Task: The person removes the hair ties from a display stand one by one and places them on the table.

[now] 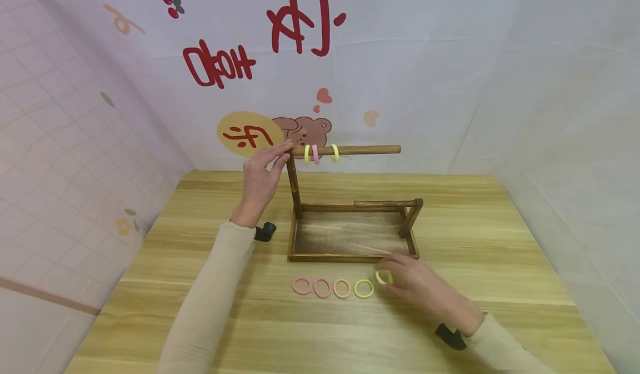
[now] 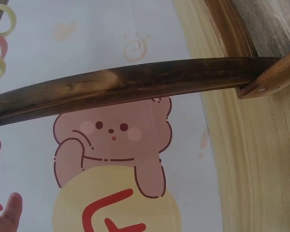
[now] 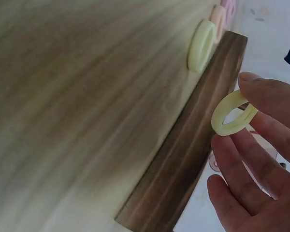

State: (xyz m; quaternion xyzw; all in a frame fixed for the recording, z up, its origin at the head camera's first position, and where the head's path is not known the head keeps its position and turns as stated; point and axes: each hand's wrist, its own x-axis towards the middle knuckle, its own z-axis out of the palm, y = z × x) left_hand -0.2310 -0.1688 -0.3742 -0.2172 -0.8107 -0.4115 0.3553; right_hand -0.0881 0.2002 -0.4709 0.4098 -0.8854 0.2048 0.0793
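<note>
A dark wooden stand (image 1: 345, 258) has a tall left post and a long rod (image 1: 372, 150) at its top. Two yellow rings and a pink ring (image 1: 315, 154) hang on that rod. My left hand (image 1: 260, 180) touches the post's top with extended fingers, its thumb apart in the left wrist view. Low in front of the stand, my right hand (image 1: 422, 286) pinches a pale yellow ring (image 3: 218, 118) between thumb and fingers. Left of it on the table lie a yellow ring (image 1: 356, 289), an orange ring (image 1: 334, 289) and two pink rings (image 1: 315, 288).
A shorter rod (image 1: 385, 203) points left from the stand's low right post (image 1: 411, 219). The wooden table (image 1: 470, 213) meets a white printed cloth (image 1: 425, 85) at the back, with more cloth at both sides.
</note>
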